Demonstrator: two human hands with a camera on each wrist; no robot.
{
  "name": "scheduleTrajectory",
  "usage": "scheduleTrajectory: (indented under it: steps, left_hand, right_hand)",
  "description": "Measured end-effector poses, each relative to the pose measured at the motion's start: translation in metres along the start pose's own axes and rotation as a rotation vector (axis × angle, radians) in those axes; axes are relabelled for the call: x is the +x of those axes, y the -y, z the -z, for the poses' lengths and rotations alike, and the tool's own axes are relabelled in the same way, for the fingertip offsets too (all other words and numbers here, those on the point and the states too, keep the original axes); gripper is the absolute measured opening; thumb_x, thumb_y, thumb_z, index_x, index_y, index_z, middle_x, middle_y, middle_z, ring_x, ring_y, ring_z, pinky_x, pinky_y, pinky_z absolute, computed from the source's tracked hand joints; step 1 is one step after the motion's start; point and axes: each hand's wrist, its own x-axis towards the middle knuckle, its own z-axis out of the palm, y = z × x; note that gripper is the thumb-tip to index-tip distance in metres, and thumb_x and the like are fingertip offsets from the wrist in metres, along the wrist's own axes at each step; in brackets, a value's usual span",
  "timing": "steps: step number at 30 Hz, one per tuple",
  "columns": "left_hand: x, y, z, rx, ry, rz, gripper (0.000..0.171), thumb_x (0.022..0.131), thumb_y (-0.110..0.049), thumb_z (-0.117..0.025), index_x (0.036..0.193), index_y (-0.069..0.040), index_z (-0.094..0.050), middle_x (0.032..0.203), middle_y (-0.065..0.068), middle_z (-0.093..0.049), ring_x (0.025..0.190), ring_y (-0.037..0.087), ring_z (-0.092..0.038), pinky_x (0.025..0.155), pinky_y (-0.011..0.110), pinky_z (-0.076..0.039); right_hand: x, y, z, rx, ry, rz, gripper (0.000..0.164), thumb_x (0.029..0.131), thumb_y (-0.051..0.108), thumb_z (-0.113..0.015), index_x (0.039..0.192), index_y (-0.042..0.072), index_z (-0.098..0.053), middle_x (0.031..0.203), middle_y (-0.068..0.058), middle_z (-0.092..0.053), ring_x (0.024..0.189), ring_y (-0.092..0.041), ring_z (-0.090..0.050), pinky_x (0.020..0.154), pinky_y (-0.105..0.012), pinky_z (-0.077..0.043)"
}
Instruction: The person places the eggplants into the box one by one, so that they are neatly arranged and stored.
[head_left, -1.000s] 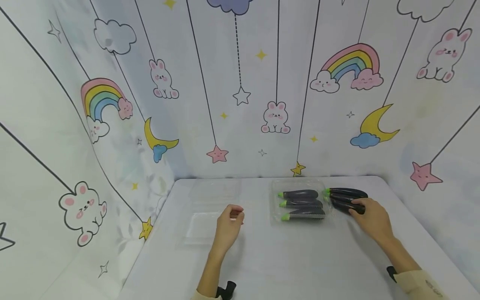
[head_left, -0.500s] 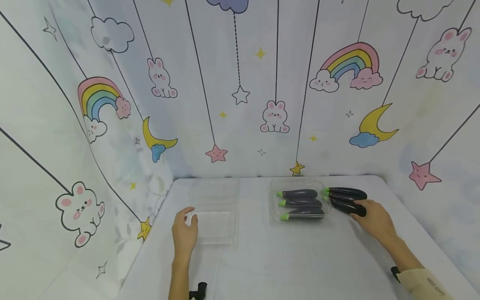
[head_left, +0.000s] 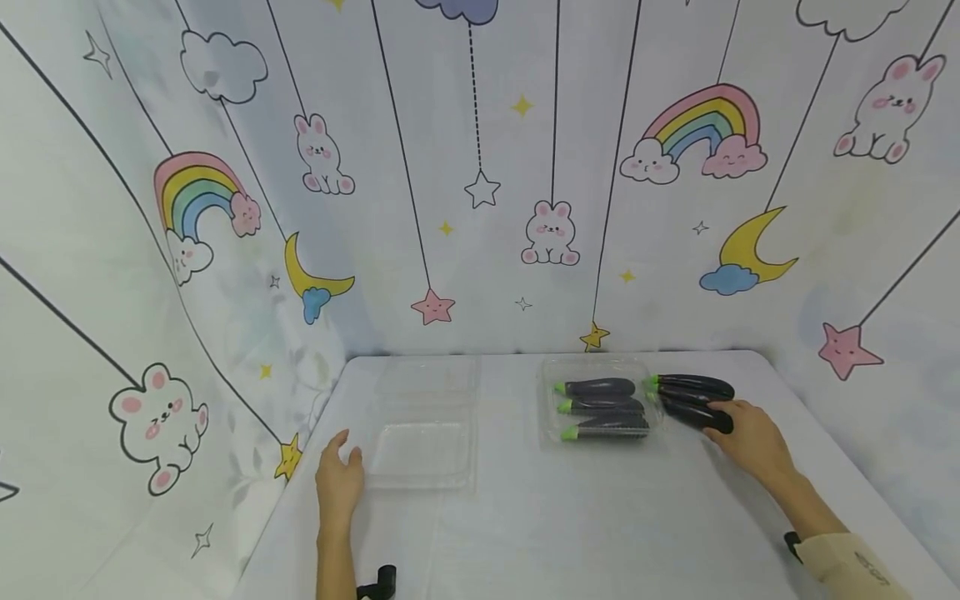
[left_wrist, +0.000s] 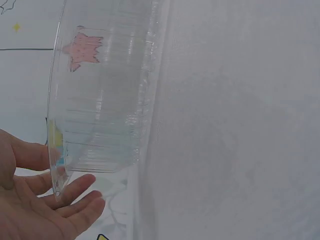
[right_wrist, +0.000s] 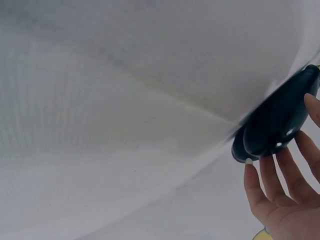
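My left hand is beside the left edge of a clear plastic box on the table. In the left wrist view, its thumb and fingers are spread about the corner of the clear box, without a visible grip. My right hand holds the blunt end of a dark eggplant, thumb on one side and fingers on the other. That eggplant also shows in the right wrist view, with another partly hidden behind it. More dark eggplants with green stem ends lie alongside.
A second clear plastic box, right of centre, contains three eggplants in a row. The loose eggplants lie against its right side. A white cloth covers the table, and a patterned curtain stands behind it.
My left hand has moved left and nearer to me, from over the left box to beyond its left edge. My right hand stays at the eggplant, which has shifted only slightly.
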Motion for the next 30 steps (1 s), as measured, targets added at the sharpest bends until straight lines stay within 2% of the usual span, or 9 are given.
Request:
scheduleTrajectory:
  steps: [4, 10, 14, 17, 22, 30]
  left_hand:
    - [0.001, 0.0056, 0.001, -0.103, 0.068, 0.042, 0.049, 0.108, -0.005, -0.042, 0.154, 0.01, -0.038, 0.152, 0.034, -0.046, 0.143, 0.051, -0.042, 0.118, 0.061, -0.037]
    - [0.0017, 0.0068, 0.0008, -0.378, 0.15, 0.117, 0.048, 0.11, -0.002, -0.04, 0.156, 0.01, -0.035, 0.153, 0.03, -0.048, 0.145, 0.038, -0.046, 0.12, 0.042, -0.037]
    - [0.0019, 0.0068, 0.0004, -0.545, 0.171, 0.167, 0.051, 0.109, 0.002, -0.042, 0.158, 0.007, -0.032, 0.157, 0.026, -0.045, 0.147, 0.032, -0.044, 0.12, 0.035, -0.036]
    - [0.0027, 0.0073, -0.0007, -0.62, 0.172, 0.183, 0.052, 0.108, 0.006, -0.04, 0.159, 0.007, -0.032, 0.158, 0.025, -0.044, 0.148, 0.031, -0.043, 0.118, 0.03, -0.037]
    - [0.0028, 0.0082, -0.0025, -0.684, 0.178, 0.183, 0.053, 0.105, 0.011, -0.036, 0.158, 0.009, -0.031, 0.158, 0.028, -0.042, 0.148, 0.034, -0.042, 0.116, 0.027, -0.041]
    - [0.0015, 0.0066, -0.0051, -0.689, 0.212, 0.187, 0.051, 0.106, 0.009, -0.039, 0.157, 0.007, -0.035, 0.158, 0.024, -0.045, 0.146, 0.029, -0.046, 0.116, 0.027, -0.041]
  right_hand:
    - [0.0001, -0.0033, -0.0017, 0.011, 0.02, -0.002, 0.047, 0.082, 0.01, -0.085, 0.123, -0.009, -0.069, 0.124, -0.042, -0.06, 0.112, -0.065, -0.054, 0.087, -0.075, -0.046]
    - [0.0014, -0.0091, -0.0016, 0.008, 0.043, -0.031, 0.044, 0.085, 0.009, -0.081, 0.123, -0.008, -0.068, 0.124, -0.042, -0.058, 0.113, -0.065, -0.053, 0.087, -0.076, -0.046]
    - [0.0031, -0.0099, -0.0009, 0.015, 0.061, -0.042, 0.044, 0.085, 0.009, -0.079, 0.124, -0.008, -0.067, 0.125, -0.042, -0.058, 0.114, -0.065, -0.053, 0.088, -0.075, -0.046]
    - [0.0046, -0.0094, -0.0008, 0.023, 0.083, -0.051, 0.044, 0.087, 0.008, -0.078, 0.125, -0.009, -0.065, 0.127, -0.043, -0.058, 0.116, -0.065, -0.053, 0.088, -0.075, -0.046]
    - [0.003, -0.0092, 0.0001, 0.013, 0.105, -0.065, 0.044, 0.087, 0.008, -0.078, 0.125, -0.009, -0.064, 0.128, -0.045, -0.056, 0.116, -0.066, -0.052, 0.087, -0.075, -0.046]
    - [-0.0007, -0.0065, 0.006, 0.025, 0.07, -0.062, 0.044, 0.088, 0.009, -0.077, 0.126, -0.007, -0.065, 0.127, -0.043, -0.059, 0.114, -0.066, -0.054, 0.084, -0.075, -0.048]
